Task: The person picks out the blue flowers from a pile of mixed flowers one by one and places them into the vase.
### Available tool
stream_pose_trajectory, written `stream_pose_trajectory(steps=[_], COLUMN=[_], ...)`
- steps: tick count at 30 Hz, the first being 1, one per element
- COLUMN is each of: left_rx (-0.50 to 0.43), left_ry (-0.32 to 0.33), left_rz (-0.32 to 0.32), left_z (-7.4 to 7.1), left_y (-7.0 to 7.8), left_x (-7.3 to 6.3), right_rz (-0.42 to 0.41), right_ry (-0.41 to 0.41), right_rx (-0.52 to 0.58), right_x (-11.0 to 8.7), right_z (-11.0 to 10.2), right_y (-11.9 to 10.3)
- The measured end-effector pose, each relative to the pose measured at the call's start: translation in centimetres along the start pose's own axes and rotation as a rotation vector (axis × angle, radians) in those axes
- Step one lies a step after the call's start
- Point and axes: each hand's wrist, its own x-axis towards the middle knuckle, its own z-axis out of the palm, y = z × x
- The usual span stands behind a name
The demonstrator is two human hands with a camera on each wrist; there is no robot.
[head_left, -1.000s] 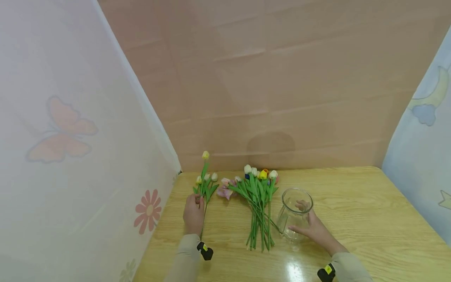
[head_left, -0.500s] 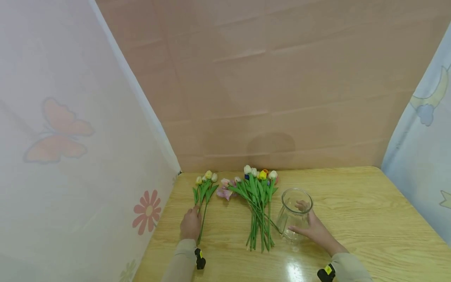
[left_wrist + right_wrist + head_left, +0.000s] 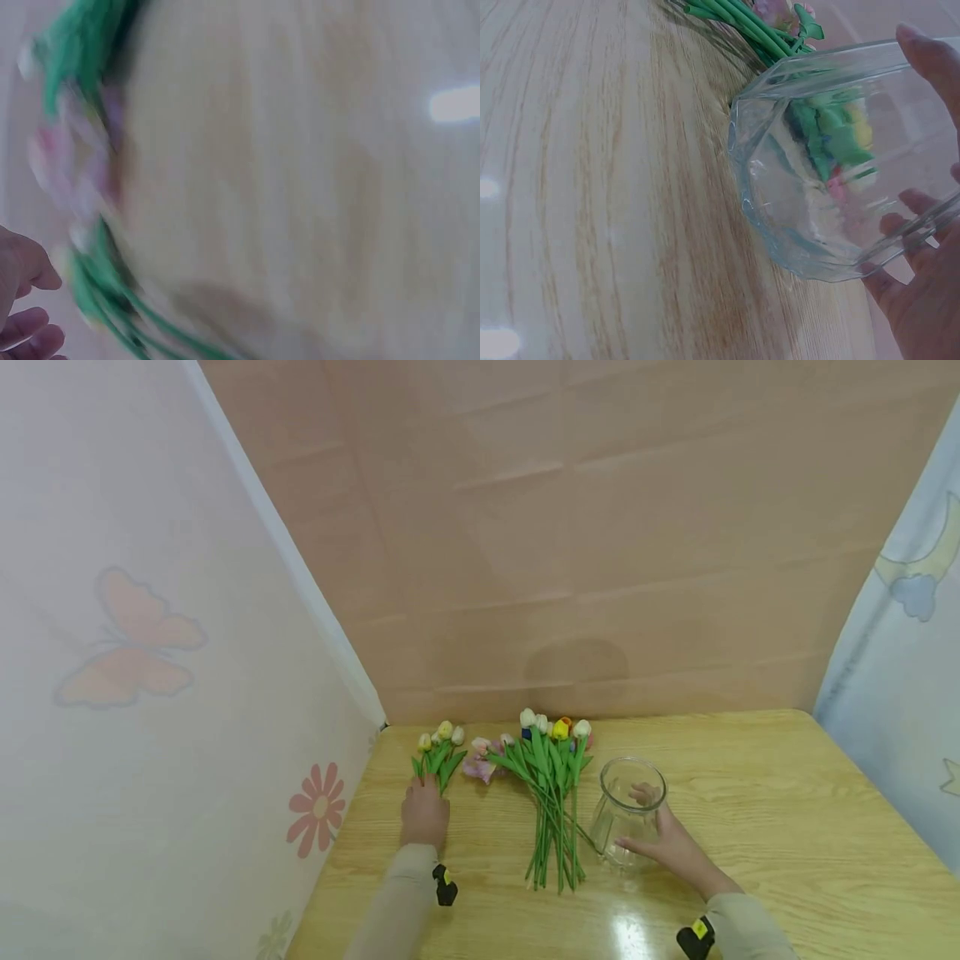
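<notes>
Creased brown backdrop behind a glossy wood-grain table

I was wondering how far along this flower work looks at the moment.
Apparently done: a small group of tulips lies apart from the larger bunch. In hand: the right hand holds the glass vase; the left hand is over the small group's stems, though whether it touches them is unclear. Probably remaining: filling the vase, since the flowers lie on the table.
</notes>
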Motion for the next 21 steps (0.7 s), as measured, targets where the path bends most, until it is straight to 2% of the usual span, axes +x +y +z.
stream_pose_trajectory(steps=[3,6,9,13,17,19,21], left_rx=[-0.072,-0.127,-0.151,-0.117,-0.047,-0.021,0.013], left_ry=[0.024,-0.010,-0.034,-0.049,-0.110,-0.162,-0.224], left_rz=[0.085,0.175,0.264,0.379,0.463,0.481,0.473], left_z=[-0.6,-1.3,-1.7,-1.4,-0.7,-0.2,0.2], left_y=[3.3,6.9,10.3,14.0,16.3,17.0,17.5], left_x=[0.6,0.6,-0.1,-1.6,-3.4,-4.2,-4.9], right_rz=[0.003,0.002,0.001,0.006,0.008,0.011,0.015], right_ry=[-0.006,-0.009,-0.012,-0.007,-0.003,-0.007,-0.011], right_rx=[0.002,0.011,0.020,0.017,0.020,0.026,0.031], right_x=[-0.1,0.0,0.0,0.0,0.0,0.0,0.0], right_z=[-0.1,-0.1,-0.2,-0.1,-0.1,-0.1,-0.2], right_y=[-0.1,-0.4,-0.5,-0.5,-0.4,-0.5,-0.5])
